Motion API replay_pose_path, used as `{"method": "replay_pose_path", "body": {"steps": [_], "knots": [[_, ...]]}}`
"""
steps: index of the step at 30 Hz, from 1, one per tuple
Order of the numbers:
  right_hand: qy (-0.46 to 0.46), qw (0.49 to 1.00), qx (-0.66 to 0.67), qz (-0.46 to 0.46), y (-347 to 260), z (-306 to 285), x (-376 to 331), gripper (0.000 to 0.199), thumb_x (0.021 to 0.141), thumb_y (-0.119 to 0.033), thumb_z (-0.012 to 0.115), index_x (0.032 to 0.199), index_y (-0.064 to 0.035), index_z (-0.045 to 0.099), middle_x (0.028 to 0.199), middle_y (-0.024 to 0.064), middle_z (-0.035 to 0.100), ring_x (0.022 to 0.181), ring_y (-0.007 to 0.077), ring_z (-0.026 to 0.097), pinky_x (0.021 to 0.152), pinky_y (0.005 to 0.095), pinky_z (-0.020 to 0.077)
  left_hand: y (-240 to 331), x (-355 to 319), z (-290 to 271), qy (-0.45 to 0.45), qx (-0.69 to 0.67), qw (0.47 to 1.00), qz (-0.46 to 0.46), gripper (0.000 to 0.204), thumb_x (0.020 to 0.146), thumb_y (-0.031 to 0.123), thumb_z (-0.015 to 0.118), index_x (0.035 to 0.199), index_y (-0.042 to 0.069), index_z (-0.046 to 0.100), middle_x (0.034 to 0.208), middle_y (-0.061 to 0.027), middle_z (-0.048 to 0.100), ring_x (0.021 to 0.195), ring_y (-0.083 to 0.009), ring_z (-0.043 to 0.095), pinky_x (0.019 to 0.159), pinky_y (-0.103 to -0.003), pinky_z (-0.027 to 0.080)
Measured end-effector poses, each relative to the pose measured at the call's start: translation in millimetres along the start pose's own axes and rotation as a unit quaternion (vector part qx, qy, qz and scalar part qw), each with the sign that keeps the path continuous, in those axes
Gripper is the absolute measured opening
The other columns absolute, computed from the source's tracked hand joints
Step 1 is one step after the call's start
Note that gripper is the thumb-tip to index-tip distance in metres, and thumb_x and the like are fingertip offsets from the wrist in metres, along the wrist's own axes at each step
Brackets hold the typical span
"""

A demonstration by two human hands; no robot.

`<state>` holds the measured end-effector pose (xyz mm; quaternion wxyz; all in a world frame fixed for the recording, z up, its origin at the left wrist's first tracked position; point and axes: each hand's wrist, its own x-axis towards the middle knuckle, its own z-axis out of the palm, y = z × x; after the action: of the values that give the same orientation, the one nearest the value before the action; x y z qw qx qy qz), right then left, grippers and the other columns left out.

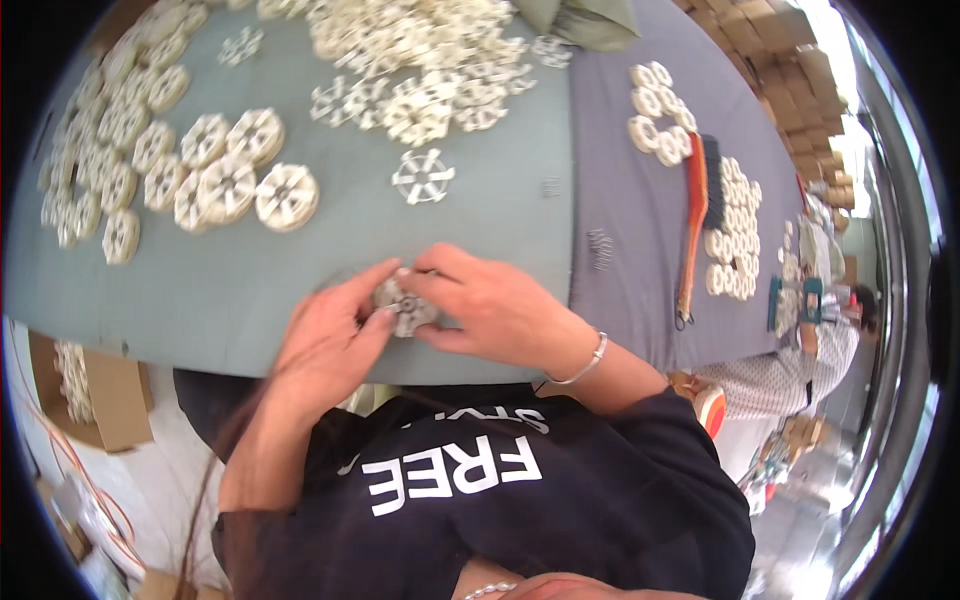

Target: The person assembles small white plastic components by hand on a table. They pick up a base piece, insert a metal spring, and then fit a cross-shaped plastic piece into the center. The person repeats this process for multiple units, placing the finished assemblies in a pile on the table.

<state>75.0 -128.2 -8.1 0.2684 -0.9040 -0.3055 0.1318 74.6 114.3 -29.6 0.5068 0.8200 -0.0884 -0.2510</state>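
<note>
Close to the table's near edge, both my hands hold one small round white part with spokes. My left hand grips its left side, the thumb on its face. From the right, my right hand pinches the same part, fingers on its upper rim and thumb below. My fingers hide some of its edge. Just beyond the hands lies a single open spoked wheel frame. To its left sit several thicker cream spoked wheels.
A large heap of white wheel frames covers the far middle. Rows of thick wheels fill the far left. Right, on grey cloth, are a red-handled brush, small white rings and springs. Another person's patterned sleeve shows at right.
</note>
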Motion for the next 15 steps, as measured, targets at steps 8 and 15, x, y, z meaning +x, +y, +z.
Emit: {"method": "replay_pose_path", "body": {"steps": [8,15], "knots": [[0.045,0.990,0.054,-0.123,63,-28,-3,0.054,0.094,-0.028,0.083,0.141,-0.0078,0.067,0.141,0.0118,0.065,0.122,0.0349,0.069,0.105,0.0443,0.0566,1,0,-7,0.078,0.175,0.981,0.016,0.067,0.085,0.023,0.087,0.148,0.009,0.068,0.076,-0.0066,0.063,0.067,-0.0203,0.059,0.065,-0.037,0.050],[0.342,0.829,-0.299,0.327,330,-196,9,0.063,0.092,-0.052,0.080,0.146,-0.0205,0.070,0.159,0.0150,0.057,0.149,0.0399,0.051,0.123,0.0531,0.0444,-23,7,-29,0.380,0.123,0.906,0.142,0.040,0.094,0.007,0.076,0.134,0.003,0.075,0.082,-0.0065,0.065,0.070,-0.0174,0.055,0.065,-0.033,0.047]]}}
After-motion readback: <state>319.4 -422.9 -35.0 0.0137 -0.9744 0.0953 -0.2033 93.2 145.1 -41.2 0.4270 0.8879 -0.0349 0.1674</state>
